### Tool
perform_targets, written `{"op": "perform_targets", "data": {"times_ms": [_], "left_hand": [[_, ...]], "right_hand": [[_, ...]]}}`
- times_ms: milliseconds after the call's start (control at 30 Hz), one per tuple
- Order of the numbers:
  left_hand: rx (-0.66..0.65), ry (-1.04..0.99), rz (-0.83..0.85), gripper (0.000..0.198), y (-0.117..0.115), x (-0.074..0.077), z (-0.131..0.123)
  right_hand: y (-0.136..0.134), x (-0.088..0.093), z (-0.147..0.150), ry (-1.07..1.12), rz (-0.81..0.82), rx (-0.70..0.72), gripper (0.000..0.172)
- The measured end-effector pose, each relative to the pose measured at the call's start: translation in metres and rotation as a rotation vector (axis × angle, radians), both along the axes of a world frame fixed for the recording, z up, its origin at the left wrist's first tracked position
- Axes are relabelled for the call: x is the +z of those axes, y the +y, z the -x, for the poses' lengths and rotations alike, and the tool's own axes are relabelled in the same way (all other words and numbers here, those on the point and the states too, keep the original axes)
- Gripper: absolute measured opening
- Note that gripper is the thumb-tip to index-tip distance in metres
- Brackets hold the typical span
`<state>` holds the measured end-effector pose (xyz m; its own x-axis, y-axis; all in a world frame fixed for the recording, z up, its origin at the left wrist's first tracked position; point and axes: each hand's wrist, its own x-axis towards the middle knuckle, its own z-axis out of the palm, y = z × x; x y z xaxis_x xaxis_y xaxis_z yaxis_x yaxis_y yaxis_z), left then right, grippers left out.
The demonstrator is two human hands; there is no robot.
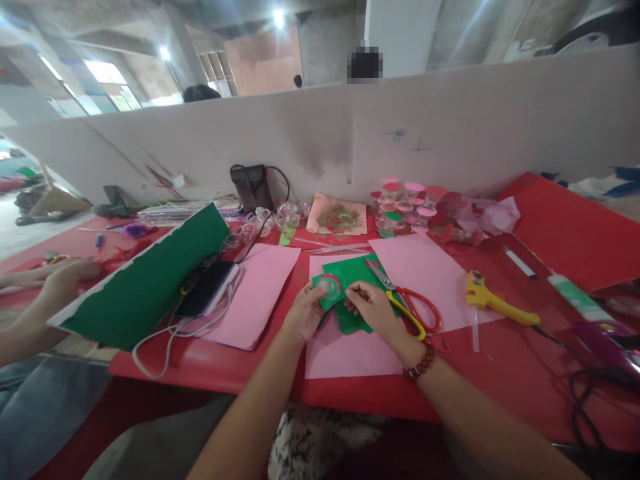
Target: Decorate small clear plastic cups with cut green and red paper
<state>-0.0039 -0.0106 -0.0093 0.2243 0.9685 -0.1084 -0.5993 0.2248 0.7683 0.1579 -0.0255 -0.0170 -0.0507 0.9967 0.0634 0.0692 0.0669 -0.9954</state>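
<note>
My left hand (304, 312) is closed on a small clear plastic cup (329, 285) with a red rim, pressed onto a piece of green paper (350, 273). My right hand (373, 308) pinches the same green paper just right of the cup, fingers together. The green paper lies on pink paper sheets (430, 280) on the red table (565, 233). Red and yellow scissors (413, 310) lie right beside my right hand, touching the green paper's edge.
A yellow glue gun (493, 300) lies to the right. Several clear cups with pink and red discs (405, 203) stand at the back. A green board (150, 280), a phone with white cable (207, 288) and a dark bag (251, 187) are left. Another person's hands (60, 277) work at far left.
</note>
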Motion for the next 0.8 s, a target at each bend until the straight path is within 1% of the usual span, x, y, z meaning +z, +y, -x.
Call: {"op": "perform_targets", "data": {"times_ms": [133,200,267,333,467,500,600,700,800], "left_hand": [[0.05,-0.081,0.144,0.018,0.002,0.004,0.006],[0.06,-0.128,0.182,0.015,0.001,0.007,0.007],[0.054,-0.148,0.181,0.014,0.0,0.008,0.008],[0.03,-0.126,0.17,0.016,-0.001,0.009,0.008],[-0.036,-0.005,0.156,0.025,-0.003,0.007,0.005],[-0.041,0.024,0.153,0.027,-0.004,0.007,0.004],[-0.011,0.064,0.17,0.029,-0.004,0.008,0.002],[0.037,0.042,0.206,0.026,-0.003,0.01,0.001],[0.031,-0.001,0.163,0.028,-0.002,0.011,0.001]], "right_hand": [[-0.002,0.001,-0.002,-0.066,-0.016,-0.001,0.025],[-0.002,0.0,-0.003,-0.123,-0.043,-0.019,0.03],[-0.002,0.0,-0.006,-0.177,-0.08,-0.049,0.037],[-0.002,0.0,-0.008,-0.183,-0.116,-0.072,0.039],[0.0,0.0,-0.008,-0.097,-0.166,-0.087,0.019],[-0.001,0.0,-0.007,-0.082,-0.167,-0.088,0.018],[-0.002,0.002,-0.005,-0.056,-0.143,-0.083,0.022],[-0.004,0.004,-0.004,-0.045,-0.135,-0.077,0.025],[-0.005,0.005,-0.003,-0.042,-0.134,-0.059,0.028]]}}
